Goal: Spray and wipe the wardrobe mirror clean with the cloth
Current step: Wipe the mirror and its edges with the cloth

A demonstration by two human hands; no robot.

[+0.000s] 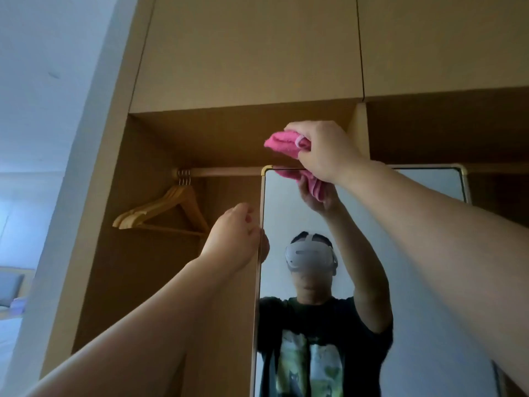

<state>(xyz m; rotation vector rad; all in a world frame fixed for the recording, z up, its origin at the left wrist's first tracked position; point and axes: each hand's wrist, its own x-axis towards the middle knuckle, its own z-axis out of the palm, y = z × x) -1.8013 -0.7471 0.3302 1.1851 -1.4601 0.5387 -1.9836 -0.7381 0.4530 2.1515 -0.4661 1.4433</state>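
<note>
mirror (282,202): tall gold-framed panel in the open wardrobe (243,53); its top edge sits just under the rail (223,171).
risk: you're reaching high. Press too hard up there and the panel may swing or shift if your left grip (234,236) slips. The cloth (282,143) could also catch on the frame corner or drop behind the panel.
look: glass is bright and the reflection sharp; I can't make out any streaks or spray drops.
cloth: pink, bunched at the mirror's top edge, part above the frame and part against the glass.
right grip (323,150): clamped on the cloth.
left grip: fingers curled round the mirror's left edge, likely steadying it.
hangers (169,207): wooden, on the rail, left of the mirror.
spray: no bottle in view.
</note>
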